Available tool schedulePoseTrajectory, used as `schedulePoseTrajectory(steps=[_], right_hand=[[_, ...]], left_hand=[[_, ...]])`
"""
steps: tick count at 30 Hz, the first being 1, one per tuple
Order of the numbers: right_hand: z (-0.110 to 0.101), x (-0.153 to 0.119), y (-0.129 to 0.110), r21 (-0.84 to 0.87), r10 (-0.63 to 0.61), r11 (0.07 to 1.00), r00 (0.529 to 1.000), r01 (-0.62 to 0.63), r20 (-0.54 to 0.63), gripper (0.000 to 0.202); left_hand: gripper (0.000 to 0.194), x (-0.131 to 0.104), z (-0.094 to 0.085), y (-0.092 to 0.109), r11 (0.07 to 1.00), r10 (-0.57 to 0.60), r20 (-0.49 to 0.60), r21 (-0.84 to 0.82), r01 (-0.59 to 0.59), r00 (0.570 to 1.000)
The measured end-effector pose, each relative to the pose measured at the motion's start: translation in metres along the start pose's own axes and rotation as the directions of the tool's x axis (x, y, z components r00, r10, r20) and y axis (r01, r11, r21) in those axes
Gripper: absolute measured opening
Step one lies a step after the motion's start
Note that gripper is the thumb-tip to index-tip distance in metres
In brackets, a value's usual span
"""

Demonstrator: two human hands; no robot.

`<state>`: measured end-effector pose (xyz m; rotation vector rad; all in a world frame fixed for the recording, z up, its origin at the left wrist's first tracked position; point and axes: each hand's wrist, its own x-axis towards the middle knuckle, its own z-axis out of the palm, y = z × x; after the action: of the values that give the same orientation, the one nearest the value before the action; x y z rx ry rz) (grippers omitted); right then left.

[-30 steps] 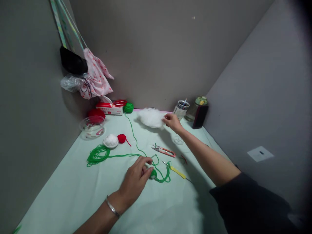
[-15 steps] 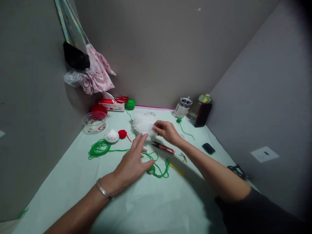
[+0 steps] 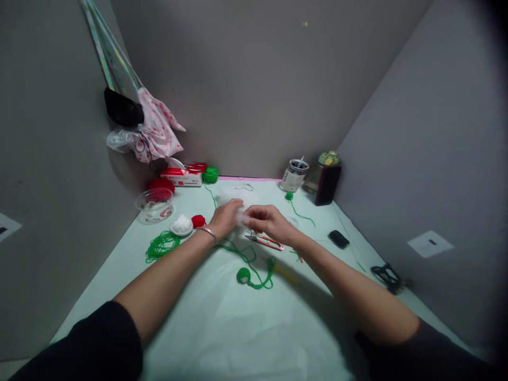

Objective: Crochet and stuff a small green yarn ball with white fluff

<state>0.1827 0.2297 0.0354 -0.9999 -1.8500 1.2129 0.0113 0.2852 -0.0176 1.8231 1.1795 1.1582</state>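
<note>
Stuffing [image 3: 241, 216], white and loose, between left hand [image 3: 225, 218] and right hand [image 3: 270, 221], pinched in right fingertips; cannot tell whether gripped by left, too blurred. Green ball [image 3: 243, 275], yarn-covered, on near side of both, neither plainly nearer, round with no clear long axis. Thread snips [image 3: 269, 243] just beside right hand, tips toward left.

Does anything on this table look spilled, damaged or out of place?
Nothing looks spilled or broken. The oddest spot is the loose green yarn, looped untidily beside the yellow hook, where it might snag. Red and green scraps also lie near the snips. The white stuffing is too blurred to judge.
</note>
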Motion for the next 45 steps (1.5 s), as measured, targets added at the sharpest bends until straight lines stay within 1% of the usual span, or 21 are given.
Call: schedulePoseTrajectory(steps=[2, 3, 5, 8, 10, 12, 14, 15, 17, 19, 20, 22, 24, 27, 29, 32, 35, 36, 40, 43, 45], right_hand=[[0.000, -0.016, -0.010, 0.060, 0.026, 0.998, 0.996, -0.031, 0.083, 0.035], [0.000, -0.023, -0.014, 0.155, 0.042, 0.986, 0.993, -0.060, 0.113, 0.034], [-0.001, -0.036, -0.018, 0.324, 0.067, 0.943, 0.997, -0.078, 0.045, 0.033], [-0.001, -0.048, -0.016, 0.481, 0.156, 0.872, 0.984, -0.097, -0.085, 0.034], [0.000, -0.055, -0.014, 0.495, 0.190, 0.863, 0.972, -0.098, -0.140, 0.032], [0.005, -0.062, -0.012, 0.400, 0.166, 0.913, 0.968, -0.079, -0.188, 0.026], [0.014, -0.070, -0.010, 0.139, 0.066, 0.990, 0.964, -0.030, -0.257, 0.016], [0.019, -0.074, -0.010, -0.051, -0.016, 0.999, 0.957, 0.002, -0.289, 0.011], [0.031, -0.083, -0.009, -0.431, -0.208, 0.900, 0.931, 0.062, -0.301, 0.012], [0.041, -0.092, -0.010, -0.643, -0.341, 0.755, 0.915, 0.130, -0.215, 0.015], [0.044, -0.095, -0.012, -0.665, -0.364, 0.727, 0.917, 0.170, -0.164, 0.016], [0.048, -0.101, -0.015, -0.598, -0.370, 0.768, 0.921, 0.228, -0.124, 0.025], [0.048, -0.104, -0.015, -0.489, -0.336, 0.845, 0.926, 0.216, -0.171, 0.037], [0.050, -0.105, -0.006, -0.388, -0.264, 0.908, 0.935, 0.158, -0.237, 0.036], [0.056, -0.103, 0.005, -0.369, -0.259, 0.915, 0.939, 0.162, -0.228, 0.035], [0.069, -0.101, 0.020, -0.399, -0.297, 0.895, 0.935, 0.202, -0.193, 0.041], [0.077, -0.099, 0.028, -0.398, -0.307, 0.893, 0.931, 0.210, -0.196, 0.021], [0.078, -0.099, 0.029, -0.384, -0.291, 0.903, 0.933, 0.195, -0.211, 0.014], [0.071, -0.096, 0.030, -0.220, -0.079, 0.975, 0.948, 0.010, -0.307, 0.005], [0.064, -0.094, 0.027, -0.052, 0.063, 0.995, 0.944, -0.084, -0.324, 0.003], [0.062, -0.093, 0.024, -0.035, 0.037, 0.998, 0.953, -0.050, -0.300, 0.013]], left_hand=[[0.036, 0.015, -0.005, -0.006, 1.000, -0.025, 0.006, 0.001, 0.025, 1.000], [0.036, 0.021, -0.008, -0.006, 0.999, -0.041, 0.003, -0.004, 0.041, 0.999], [0.038, 0.023, -0.014, -0.001, 0.997, -0.072, 0.002, -0.033, 0.072, 0.997], [0.052, 0.001, -0.018, 0.021, 0.986, -0.112, 0.055, -0.120, 0.118, 0.992], [0.046, -0.029, -0.017, 0.041, 0.964, -0.141, 0.155, -0.203, 0.172, 0.978], [0.055, -0.063, -0.014, 0.060, 0.916, -0.168, 0.291, -0.306, 0.258, 0.942], [0.059, -0.092, -0.011, 0.074, 0.721, -0.235, 0.428, -0.525, 0.452, 0.872], [0.057, -0.104, -0.009, 0.079, 0.669, -0.263, 0.425, -0.566, 0.481, 0.866], [0.053, -0.121, -0.006, 0.083, 0.624, -0.295, 0.421, -0.594, 0.507, 0.858], [0.046, -0.130, -0.004, 0.083, 0.653, -0.282, 0.391, -0.591, 0.474, 0.876], [0.043, -0.132, -0.004, 0.081, 0.664, -0.271, 0.376, -0.594, 0.454, 0.886], [0.039, -0.134, -0.005, 0.076, 0.636, -0.285, 0.337, -0.633, 0.440, 0.897], [0.036, -0.134, -0.009, 0.069, 0.547, -0.366, 0.291, -0.701, 0.457, 0.884], [0.028, -0.136, -0.013, 0.060, 0.463, -0.474, 0.228, -0.758, 0.460, 0.851], [0.024, -0.139, -0.012, 0.055, 0.464, -0.478, 0.225, -0.756, 0.461, 0.849], [0.030, -0.147, -0.005, 0.052, 0.456, -0.464, 0.263, -0.748, 0.483, 0.846], [0.040, -0.152, 0.001, 0.052, 0.440, -0.463, 0.336, -0.716, 0.542, 0.820], [0.041, -0.153, 0.001, 0.052, 0.470, -0.453, 0.355, -0.684, 0.558, 0.817], [0.033, -0.150, -0.002, 0.048, 0.724, -0.408, 0.277, -0.482, 0.493, 0.870], [0.027, -0.147, -0.005, 0.045, 0.722, -0.440, 0.222, -0.489, 0.489, 0.870], [0.022, -0.146, -0.004, 0.044, 0.699, -0.436, 0.221, -0.527, 0.483, 0.872]])
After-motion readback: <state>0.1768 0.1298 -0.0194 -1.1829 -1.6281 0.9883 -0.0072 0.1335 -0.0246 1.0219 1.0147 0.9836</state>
